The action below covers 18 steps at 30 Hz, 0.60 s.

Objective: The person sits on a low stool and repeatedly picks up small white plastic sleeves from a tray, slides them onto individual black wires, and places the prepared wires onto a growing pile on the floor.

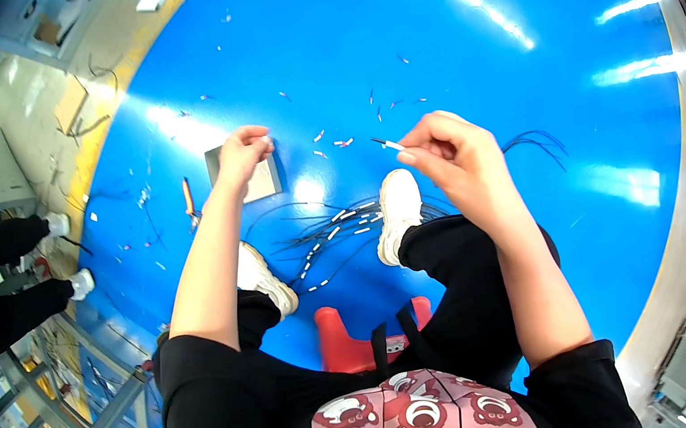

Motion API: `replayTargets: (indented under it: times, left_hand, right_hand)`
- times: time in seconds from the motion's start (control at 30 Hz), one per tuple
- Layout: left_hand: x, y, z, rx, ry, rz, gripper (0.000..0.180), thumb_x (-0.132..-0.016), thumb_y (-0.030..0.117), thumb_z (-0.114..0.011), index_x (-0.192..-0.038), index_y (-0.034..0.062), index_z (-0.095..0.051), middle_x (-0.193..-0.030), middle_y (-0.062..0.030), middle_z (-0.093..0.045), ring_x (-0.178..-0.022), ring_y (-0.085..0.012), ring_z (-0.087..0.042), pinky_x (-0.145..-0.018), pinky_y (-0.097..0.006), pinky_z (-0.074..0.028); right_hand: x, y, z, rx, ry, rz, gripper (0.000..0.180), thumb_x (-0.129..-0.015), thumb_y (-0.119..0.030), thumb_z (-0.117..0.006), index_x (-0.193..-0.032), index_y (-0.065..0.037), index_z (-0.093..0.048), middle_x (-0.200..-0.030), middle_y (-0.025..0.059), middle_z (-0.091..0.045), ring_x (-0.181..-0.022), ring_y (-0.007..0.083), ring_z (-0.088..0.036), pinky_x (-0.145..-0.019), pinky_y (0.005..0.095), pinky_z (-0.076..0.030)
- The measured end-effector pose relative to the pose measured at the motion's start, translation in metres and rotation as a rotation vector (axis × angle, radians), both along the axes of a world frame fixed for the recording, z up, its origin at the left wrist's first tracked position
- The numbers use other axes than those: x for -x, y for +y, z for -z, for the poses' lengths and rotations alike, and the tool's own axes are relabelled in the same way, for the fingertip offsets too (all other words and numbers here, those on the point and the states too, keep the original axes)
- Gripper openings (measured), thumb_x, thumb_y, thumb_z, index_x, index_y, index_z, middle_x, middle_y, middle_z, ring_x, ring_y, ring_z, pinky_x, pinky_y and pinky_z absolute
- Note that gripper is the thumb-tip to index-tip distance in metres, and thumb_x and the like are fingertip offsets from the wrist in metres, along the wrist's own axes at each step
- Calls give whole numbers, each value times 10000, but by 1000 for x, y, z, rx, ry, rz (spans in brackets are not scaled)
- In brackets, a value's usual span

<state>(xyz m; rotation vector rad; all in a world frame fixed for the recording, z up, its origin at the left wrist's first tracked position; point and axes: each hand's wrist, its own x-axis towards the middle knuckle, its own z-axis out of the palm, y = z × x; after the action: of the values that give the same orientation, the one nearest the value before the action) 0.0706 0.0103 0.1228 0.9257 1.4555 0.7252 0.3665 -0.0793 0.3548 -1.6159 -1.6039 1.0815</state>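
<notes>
While our right hand (451,146) pinches white wire end (389,145), left hand (243,155) half curls, can't tell if holding; we likely fix wire end, next needs steady care.

floor (581,120): glossy, smooth | stool (334,342): smooth plastic | shirt (239,404): matt cloth | held white tube (391,145): smooth, plastic-looking

On the blue floor (313,37) we see a shallow box (260,182), an orange-handled tool (188,196) to its left, white-sleeved black cables (333,232) to its near right.
</notes>
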Motion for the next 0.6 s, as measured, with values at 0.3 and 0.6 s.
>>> replayTargets:
  times: [0.3,0.6]
  left_hand:
    - [-82,-108,-215,-158,-534,50,163,-909,124,-651,-1041,52,-587,-1066,-126,-680,-956,-188,-674,-761,-257,-544]
    - [-99,-118,-208,-267,-702,-94,148,-912,93,-640,-1040,43,-587,-1076,-142,-673,-963,-194,-677,-792,-259,-563]
  right_hand:
    - [0,-28,-16,-2,204,-31,147,-816,-115,-729,-806,4,-644,-744,29,-543,-577,80,-497,-509,261,-410]
    - [4,-30,-14,-7,281,-51,141,-810,-99,-731,-787,0,-633,-752,29,-551,-594,80,-517,-524,257,-431]
